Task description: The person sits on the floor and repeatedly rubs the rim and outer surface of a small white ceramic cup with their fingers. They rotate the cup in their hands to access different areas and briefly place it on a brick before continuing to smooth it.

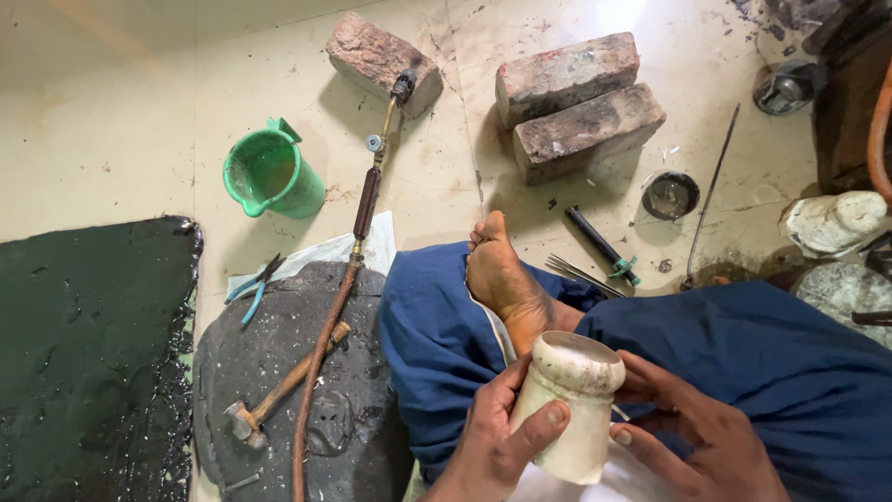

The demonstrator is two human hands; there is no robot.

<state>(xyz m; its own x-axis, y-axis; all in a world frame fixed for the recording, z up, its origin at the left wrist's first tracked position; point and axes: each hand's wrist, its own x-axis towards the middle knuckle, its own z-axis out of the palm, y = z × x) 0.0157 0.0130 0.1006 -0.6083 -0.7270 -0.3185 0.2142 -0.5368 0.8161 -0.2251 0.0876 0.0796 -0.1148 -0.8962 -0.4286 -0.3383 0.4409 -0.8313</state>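
Bright even light from upper right, glare on pale floor, soft shadows beside bricks, sharp focus throughout

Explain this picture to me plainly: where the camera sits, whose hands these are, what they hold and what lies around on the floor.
The single picture comes from a camera worn on a person's head, looking down at their lap. The person sits cross-legged on a pale floor in blue clothes, one bare foot up. Both bare hands hold a whitish cylindrical vessel: the left hand wraps its side, the right hand steadies the other side. On the floor lie three bricks, a green plastic jug, a gas torch with its hose, a hammer on a dark rounded slab, blue-handled pliers and a black sticky-looking sheet.
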